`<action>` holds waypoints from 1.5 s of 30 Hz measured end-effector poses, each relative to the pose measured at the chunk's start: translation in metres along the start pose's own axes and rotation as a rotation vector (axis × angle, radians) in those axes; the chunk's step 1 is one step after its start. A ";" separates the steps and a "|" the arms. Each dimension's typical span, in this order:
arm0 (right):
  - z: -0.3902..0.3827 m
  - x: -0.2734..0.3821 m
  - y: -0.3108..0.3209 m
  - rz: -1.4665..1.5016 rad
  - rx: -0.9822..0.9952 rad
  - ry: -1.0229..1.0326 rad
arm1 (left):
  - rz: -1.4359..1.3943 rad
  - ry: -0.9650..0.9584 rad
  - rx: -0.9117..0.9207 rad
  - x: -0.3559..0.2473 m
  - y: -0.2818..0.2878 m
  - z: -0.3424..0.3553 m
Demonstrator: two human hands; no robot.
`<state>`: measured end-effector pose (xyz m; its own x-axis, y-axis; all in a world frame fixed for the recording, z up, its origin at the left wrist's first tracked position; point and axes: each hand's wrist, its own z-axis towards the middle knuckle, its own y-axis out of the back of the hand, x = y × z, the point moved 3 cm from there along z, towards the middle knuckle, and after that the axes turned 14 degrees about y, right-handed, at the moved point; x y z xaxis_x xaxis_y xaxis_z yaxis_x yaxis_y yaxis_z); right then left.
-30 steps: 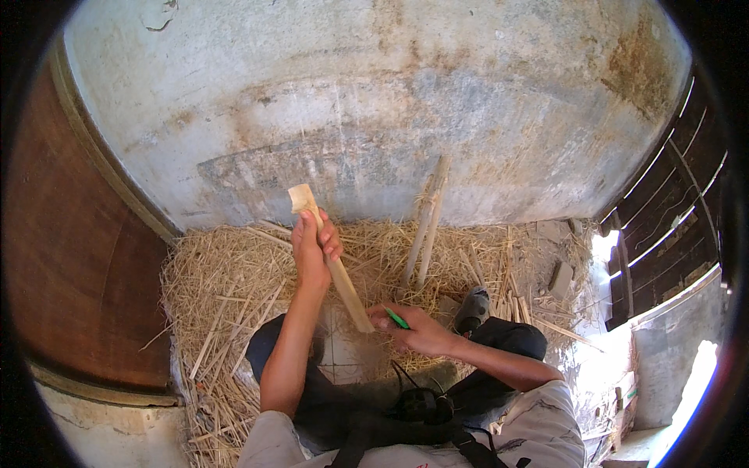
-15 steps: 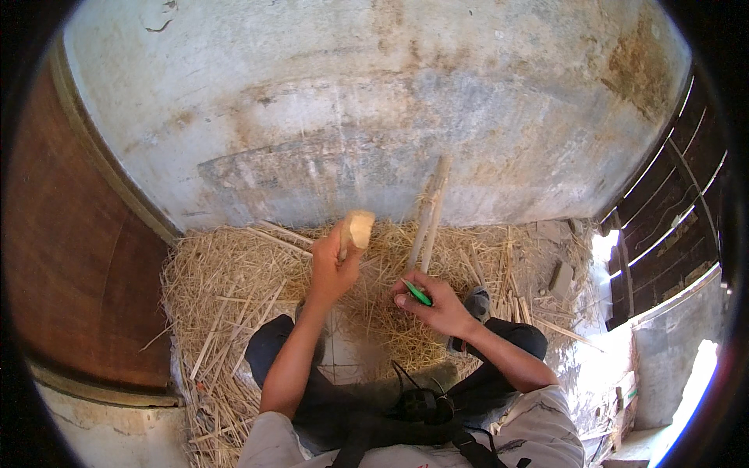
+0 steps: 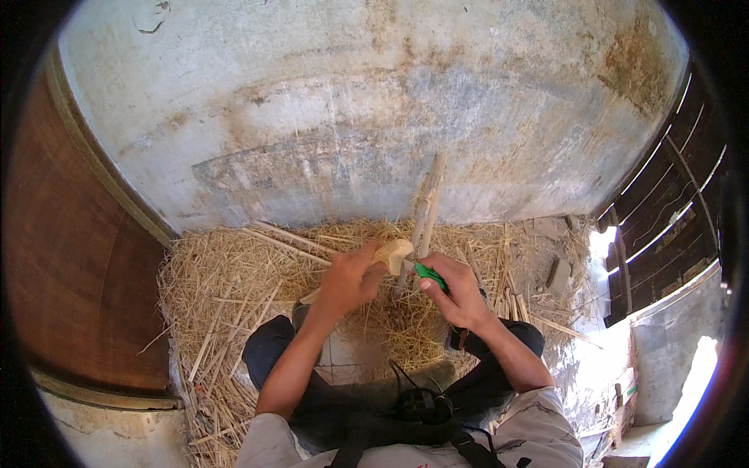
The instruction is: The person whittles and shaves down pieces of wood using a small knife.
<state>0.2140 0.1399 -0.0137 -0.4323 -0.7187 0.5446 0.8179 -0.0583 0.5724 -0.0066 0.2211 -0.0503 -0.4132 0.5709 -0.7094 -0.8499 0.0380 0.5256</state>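
Left hand (image 3: pixel 351 279): grip clamped round the pale wooden piece (image 3: pixel 394 253), just behind its thick end.
Right hand (image 3: pixel 456 290): grip clamped on the green-handled tool (image 3: pixel 431 275), narrow tip pointing left at the wood.
Wooden piece: in front of the person, above the straw (image 3: pixel 222 269), between the hands. Thick end up and to the right; most of the shaft hidden by the left hand and forearm.
Changed, last half second: left hand shifted right and lower, wood rolled from near upright to tilted right; right hand came up. Gap between tool and wood has closed to almost nothing.
Changed, last second: a second ago the tool was by the thin end; now it's at the thick one.
Meaning: my read, work point is now the thick end, left hand steadying, right hand on the tool.
Contact: can't tell whether the tip touches wood.
Background: two poles (image 3: pixel 427 207) by the wall, unmoved.
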 end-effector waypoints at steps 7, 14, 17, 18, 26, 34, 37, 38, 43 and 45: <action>0.004 0.008 0.001 -0.078 0.040 -0.014 | -0.026 0.059 0.088 -0.009 -0.007 -0.006; -0.002 -0.003 0.000 -0.020 0.003 -0.041 | -0.072 0.016 0.052 -0.009 -0.005 -0.005; -0.002 -0.004 0.003 0.019 0.070 -0.136 | -0.057 0.003 0.050 -0.011 -0.002 -0.004; -0.003 -0.006 0.002 0.000 0.073 -0.096 | -0.062 0.006 0.050 -0.009 -0.002 -0.004; -0.001 -0.001 0.005 0.061 -0.021 -0.062 | -0.011 0.019 0.061 -0.006 -0.002 -0.004; -0.008 -0.019 0.010 0.415 -0.322 -0.279 | -0.075 0.206 0.209 -0.008 -0.012 -0.001; -0.006 -0.014 0.010 0.417 -0.330 -0.371 | -0.096 0.251 0.259 -0.009 -0.016 -0.003; -0.005 -0.013 0.010 0.406 -0.326 -0.406 | -0.093 0.252 0.279 -0.011 -0.017 -0.003; 0.002 -0.010 0.004 0.277 -0.256 -0.339 | -0.176 0.223 0.463 -0.017 -0.031 -0.012; 0.002 -0.011 0.001 0.287 -0.237 -0.360 | -0.198 0.115 0.437 -0.019 -0.034 -0.013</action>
<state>0.2189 0.1491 -0.0175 -0.2468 -0.4476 0.8595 0.9683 -0.0785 0.2372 0.0258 0.1983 -0.0615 -0.3123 0.4246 -0.8498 -0.7091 0.4912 0.5060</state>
